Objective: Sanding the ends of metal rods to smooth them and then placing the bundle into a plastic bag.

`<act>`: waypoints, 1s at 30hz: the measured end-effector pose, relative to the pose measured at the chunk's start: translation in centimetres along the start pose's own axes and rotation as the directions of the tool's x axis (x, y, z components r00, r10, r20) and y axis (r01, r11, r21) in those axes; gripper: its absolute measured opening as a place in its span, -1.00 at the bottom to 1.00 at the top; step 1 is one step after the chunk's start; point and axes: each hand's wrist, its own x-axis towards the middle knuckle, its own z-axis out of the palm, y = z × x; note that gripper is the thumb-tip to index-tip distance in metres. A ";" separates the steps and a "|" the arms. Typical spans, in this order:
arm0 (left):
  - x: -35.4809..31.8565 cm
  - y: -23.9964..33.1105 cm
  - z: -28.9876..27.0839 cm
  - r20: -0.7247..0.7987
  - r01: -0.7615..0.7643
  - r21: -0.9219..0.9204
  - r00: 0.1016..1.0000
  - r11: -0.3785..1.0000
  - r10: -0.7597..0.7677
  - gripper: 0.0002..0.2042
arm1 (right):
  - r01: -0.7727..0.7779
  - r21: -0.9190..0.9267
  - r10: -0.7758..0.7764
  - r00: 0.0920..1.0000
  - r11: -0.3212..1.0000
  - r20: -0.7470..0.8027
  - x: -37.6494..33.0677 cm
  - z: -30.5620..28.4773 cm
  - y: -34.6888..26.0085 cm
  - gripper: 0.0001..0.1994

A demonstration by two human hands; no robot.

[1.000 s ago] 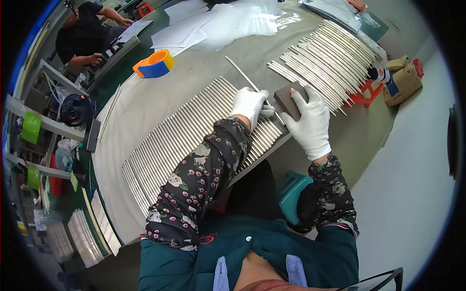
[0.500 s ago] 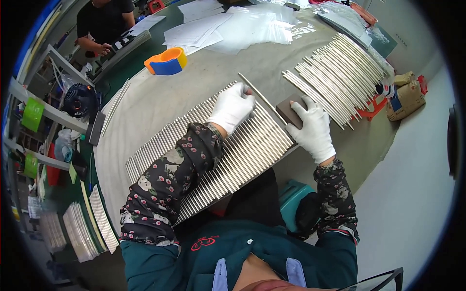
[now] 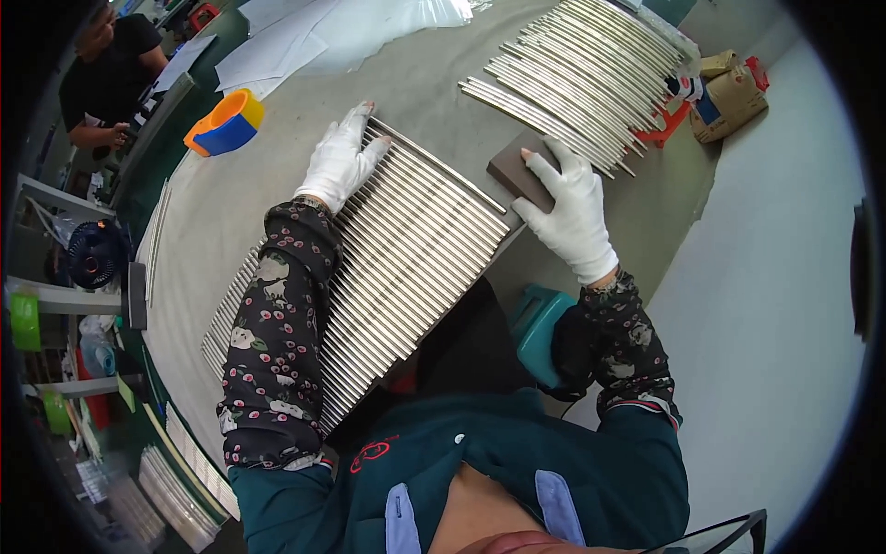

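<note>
Slim silvery metal rods [image 3: 420, 222] lie side by side in a broad row in front of me. My left hand [image 3: 340, 166], in a white glove with bare fingertips, rests at the far ends of the rods with its fingers stretched and thumb apart. The outermost rod [image 3: 438, 166] runs along the row's right edge, one end by that hand. On the right, my gloved right hand [image 3: 570, 210] grips a dark brown block [image 3: 513, 174], fingers over its top and far side, thumb at its near side. The block stands just beside the row's right corner.
A fanned pile of loose rods [image 3: 581, 78] lies at the far right. An orange and blue tape dispenser [image 3: 224, 123] stands at the far left, near papers [image 3: 277, 51] and clear plastic sheets [image 3: 388, 32]. Another person [image 3: 106, 74] sits beyond. A teal stool [image 3: 540, 337] is below the table.
My left hand has moved from over the row to its far ends and stretched out its fingers. The projecting rod now lies in line against the row. My view has shifted.
</note>
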 end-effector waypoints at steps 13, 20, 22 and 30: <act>0.3 -1.4 1.2 -0.087 -0.136 -0.094 0.988 0.986 0.128 -0.52 | 0.042 -0.033 -0.042 0.999 0.999 -0.003 0.1 0.0 0.0 -0.45; -0.4 -1.2 0.5 -0.015 -0.111 -0.216 0.994 0.970 0.110 -0.55 | 0.005 -0.025 -0.007 0.998 1.000 -0.067 -0.7 0.8 -0.8 -0.44; -0.6 -1.1 0.6 -0.021 -0.128 -0.224 0.992 0.966 0.126 -0.55 | -0.034 -0.039 0.029 0.990 0.999 -0.139 -1.4 1.2 -0.9 -0.43; -0.8 0.6 0.6 0.005 -0.321 0.171 0.946 0.931 0.325 -0.59 | -0.060 -0.020 0.054 0.973 0.998 -0.224 -2.1 1.9 -0.8 -0.36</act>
